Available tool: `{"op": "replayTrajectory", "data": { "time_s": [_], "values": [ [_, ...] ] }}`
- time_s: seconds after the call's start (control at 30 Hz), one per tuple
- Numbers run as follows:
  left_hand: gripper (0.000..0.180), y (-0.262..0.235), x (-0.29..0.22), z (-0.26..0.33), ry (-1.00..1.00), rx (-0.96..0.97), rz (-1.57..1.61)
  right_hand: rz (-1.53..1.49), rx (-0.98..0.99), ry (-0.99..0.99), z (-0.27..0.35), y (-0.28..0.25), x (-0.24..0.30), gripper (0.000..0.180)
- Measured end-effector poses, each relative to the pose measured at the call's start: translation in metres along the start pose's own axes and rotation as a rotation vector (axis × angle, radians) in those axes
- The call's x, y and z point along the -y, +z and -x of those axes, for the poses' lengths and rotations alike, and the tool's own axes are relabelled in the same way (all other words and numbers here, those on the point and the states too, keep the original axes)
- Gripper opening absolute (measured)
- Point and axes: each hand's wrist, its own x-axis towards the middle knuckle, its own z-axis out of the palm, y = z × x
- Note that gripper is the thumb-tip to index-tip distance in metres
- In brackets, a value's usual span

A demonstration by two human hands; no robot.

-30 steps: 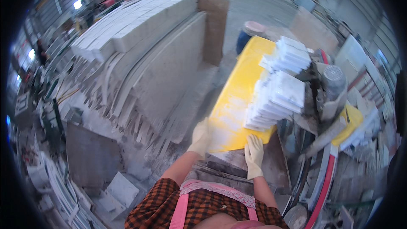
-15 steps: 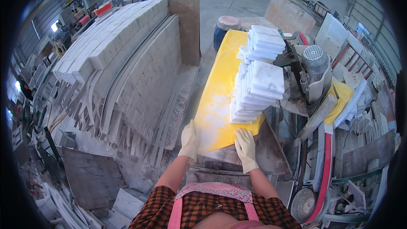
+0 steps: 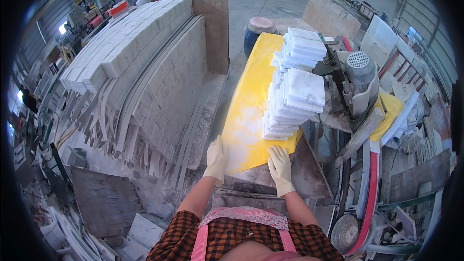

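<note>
— Resting both gloved hands on the near end of the yellow sheet [image 3: 251, 116], are they? What do they actually hold?

— Nothing that I can see. The left hand [image 3: 215, 157] lies flat over the sheet's near left edge, the right hand [image 3: 280, 166] flat at its near right corner, fingers spread, the two set apart. The sheet covers the desk [image 3: 304, 179] and runs away to the far end.

— And the load?

— Two stacks of white marble tiles [image 3: 295, 101] stand on the right side of the sheet, the nearer one just beyond the right hand, not touching it.

— So if that sheet is to be shifted?

— I'd judge it best to keep both palms level and move evenly; the stacks lean slightly and sit close to the saw motor [image 3: 360, 79] on the right. To the left, stone strips [image 3: 145, 67] are heaped.
</note>
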Motion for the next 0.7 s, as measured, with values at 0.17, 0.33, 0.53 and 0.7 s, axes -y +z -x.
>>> {"op": "replayTrajectory", "data": {
  "time_s": [0.17, 0.33, 0.53, 0.7],
  "values": [
    [0.050, -0.0002, -0.0011, 0.0007, -0.006, -0.016, -0.006, -0.014, -0.010, -0.003, -0.0011, -0.0004, 0.0008, 0.034],
    [0.049, -0.0003, -0.0017, 0.0005, -0.002, -0.033, 0.005, 0.013, -0.031, -0.023, -0.0014, -0.0001, 0.0019, 0.033],
    [0.049, -0.0015, -0.0043, 0.0008, -0.005, -0.048, 0.028, 0.012, -0.032, -0.023, 0.0001, 0.0016, 0.0007, 0.034],
    [0.049, -0.0018, -0.0034, -0.0005, 0.007, -0.036, -0.008, 0.028, -0.039, -0.033, -0.0004, 0.0023, 0.0003, 0.033]
  ]
}}
